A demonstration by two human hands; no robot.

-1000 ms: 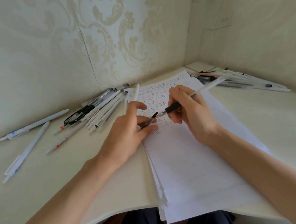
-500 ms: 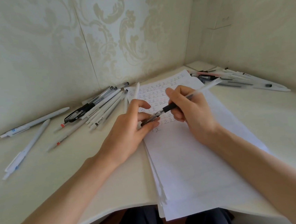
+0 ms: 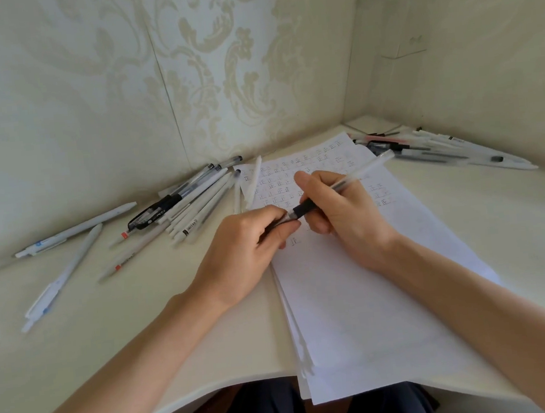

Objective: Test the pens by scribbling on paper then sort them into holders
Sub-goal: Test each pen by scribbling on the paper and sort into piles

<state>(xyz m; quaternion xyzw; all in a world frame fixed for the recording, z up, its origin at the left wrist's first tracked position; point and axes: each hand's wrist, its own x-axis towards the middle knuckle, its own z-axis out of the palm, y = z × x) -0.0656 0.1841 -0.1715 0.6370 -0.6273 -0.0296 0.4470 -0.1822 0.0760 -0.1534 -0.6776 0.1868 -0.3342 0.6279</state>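
The right hand (image 3: pixel 341 213) grips the clear-barrelled plastic pen with a black rubber grip (image 3: pixel 345 184) just above the stack of white paper sheets (image 3: pixel 356 298) on the cream desk (image 3: pixel 77 341), while the left hand (image 3: pixel 245 249) pinches what appears to be its small dark cap (image 3: pixel 277 222) at the tip — a misaligned push risks inking a finger or dropping the cap.

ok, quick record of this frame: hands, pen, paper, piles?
right hand: grips clear pen near its black grip section
left hand: pinches dark cap at the pen's tip
paper: stack on desk, rows of test marks on far part
left pile: pens loose by the wall
right pile: pens in far corner
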